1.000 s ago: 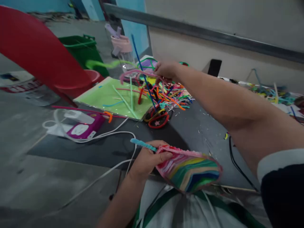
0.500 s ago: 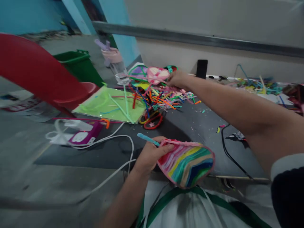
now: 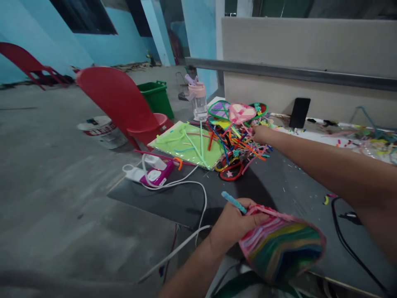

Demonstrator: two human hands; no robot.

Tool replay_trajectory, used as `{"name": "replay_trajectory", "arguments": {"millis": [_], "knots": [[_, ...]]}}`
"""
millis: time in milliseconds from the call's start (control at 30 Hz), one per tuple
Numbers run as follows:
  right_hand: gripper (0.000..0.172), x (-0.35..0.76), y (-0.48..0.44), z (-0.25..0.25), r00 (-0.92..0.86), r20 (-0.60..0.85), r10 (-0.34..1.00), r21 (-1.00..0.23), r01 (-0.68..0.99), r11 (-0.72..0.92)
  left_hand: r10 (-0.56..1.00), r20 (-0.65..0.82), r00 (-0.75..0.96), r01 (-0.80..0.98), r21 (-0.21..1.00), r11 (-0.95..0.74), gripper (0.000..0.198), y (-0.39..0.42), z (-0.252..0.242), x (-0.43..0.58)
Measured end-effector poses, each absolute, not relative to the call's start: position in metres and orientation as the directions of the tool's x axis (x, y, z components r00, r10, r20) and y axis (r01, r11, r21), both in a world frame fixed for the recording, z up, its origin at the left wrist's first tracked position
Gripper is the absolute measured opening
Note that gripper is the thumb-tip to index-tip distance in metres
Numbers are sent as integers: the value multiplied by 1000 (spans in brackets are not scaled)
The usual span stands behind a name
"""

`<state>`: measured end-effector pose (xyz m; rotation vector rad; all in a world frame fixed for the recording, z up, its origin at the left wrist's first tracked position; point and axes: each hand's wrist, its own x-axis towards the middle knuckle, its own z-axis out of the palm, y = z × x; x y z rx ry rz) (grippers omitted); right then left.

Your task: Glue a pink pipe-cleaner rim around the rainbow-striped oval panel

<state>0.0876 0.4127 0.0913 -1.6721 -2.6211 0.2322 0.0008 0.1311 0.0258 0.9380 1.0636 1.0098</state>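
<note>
My left hand [image 3: 234,225] is closed on the edge of a rounded craft panel [image 3: 285,244] with curved stripes of fuzzy pipe cleaner in red, pink, yellow, green, tan and navy, edged in pink. A short light-blue pipe cleaner [image 3: 233,202] pokes out above the same fingers. At the far side of the table, my right hand [image 3: 261,135] reaches into a heap of cut pipe cleaners [image 3: 238,138] of many colours. Its fingertips are buried among the pieces, so their grip is hidden. Just behind it sits a pink rounded piece [image 3: 242,112], beside a purple one with green edging [image 3: 219,109].
Red-handled scissors [image 3: 231,171] lie before the heap, next to a green plastic packet [image 3: 186,145]. A purple-and-white power strip [image 3: 158,171] with white cords sits at the left edge. A bottle [image 3: 197,101] and a phone [image 3: 299,112] stand at the back.
The view has swung left and up, so more floor and chairs show. My right hand stays at the heap, now lower among the pieces. My left hand still holds the striped panel.
</note>
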Motion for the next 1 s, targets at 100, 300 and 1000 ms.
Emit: {"name": "replay_trajectory", "arguments": {"millis": [100, 300, 1000], "knots": [[32, 67, 416, 86, -496, -53, 867, -90, 867, 490, 959, -231, 163, -176, 950, 259, 35, 132, 22, -3], [42, 18, 402, 75, -739, -129, 662, -122, 674, 729, 946, -262, 192, -121, 950, 287, 33, 136, 21, -10], [31, 88, 432, 89, -406, -176, 897, -217, 905, 366, 939, -296, 176, -152, 934, 323, 35, 138, 17, -4]]}}
